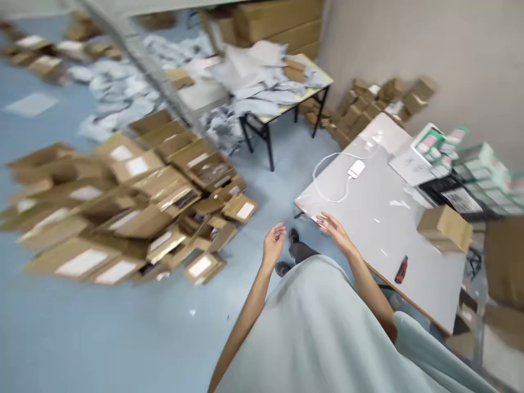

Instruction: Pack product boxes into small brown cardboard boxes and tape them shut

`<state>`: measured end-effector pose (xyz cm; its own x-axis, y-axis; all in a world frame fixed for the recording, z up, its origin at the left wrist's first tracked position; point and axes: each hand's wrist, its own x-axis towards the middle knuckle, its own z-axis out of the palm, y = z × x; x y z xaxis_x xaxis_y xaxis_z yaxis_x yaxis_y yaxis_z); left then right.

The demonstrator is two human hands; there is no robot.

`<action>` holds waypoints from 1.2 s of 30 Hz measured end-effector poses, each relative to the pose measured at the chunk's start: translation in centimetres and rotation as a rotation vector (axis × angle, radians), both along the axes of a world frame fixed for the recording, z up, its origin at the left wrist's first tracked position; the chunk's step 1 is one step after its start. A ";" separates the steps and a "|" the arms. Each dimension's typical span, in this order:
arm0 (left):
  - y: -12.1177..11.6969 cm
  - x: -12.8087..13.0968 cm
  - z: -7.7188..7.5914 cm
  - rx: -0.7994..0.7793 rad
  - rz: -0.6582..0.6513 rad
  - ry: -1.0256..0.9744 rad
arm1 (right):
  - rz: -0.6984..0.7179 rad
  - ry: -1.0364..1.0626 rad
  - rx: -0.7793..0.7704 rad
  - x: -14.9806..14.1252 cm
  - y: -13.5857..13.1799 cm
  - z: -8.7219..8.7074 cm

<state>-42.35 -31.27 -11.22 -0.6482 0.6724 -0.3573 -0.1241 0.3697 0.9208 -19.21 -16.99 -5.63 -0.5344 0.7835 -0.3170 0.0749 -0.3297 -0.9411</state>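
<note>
My left hand (274, 243) hangs in the air over the blue floor, its fingers loosely bent and a little apart, with nothing visible in it. Beside the near left corner of the white table (364, 218), my right hand (333, 229) is open, fingers stretched out and holding nothing. On that table lie a white box-shaped device (356, 169) with a white cable (317, 169), a red and black tool (402, 269) that looks like a cutter, and a small cardboard box (444, 229).
Open cardboard boxes (164, 185) crowd the floor to the left, blurred by motion. A farther table (323, 76) bears white sheets or bags (262, 76). Small brown boxes (360, 109) are piled by the wall. Green and white packs (487, 174) stand at the right.
</note>
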 end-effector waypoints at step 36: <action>27.2 60.6 4.3 0.116 -1.119 0.063 | -0.809 -0.955 0.094 65.1 23.3 -12.8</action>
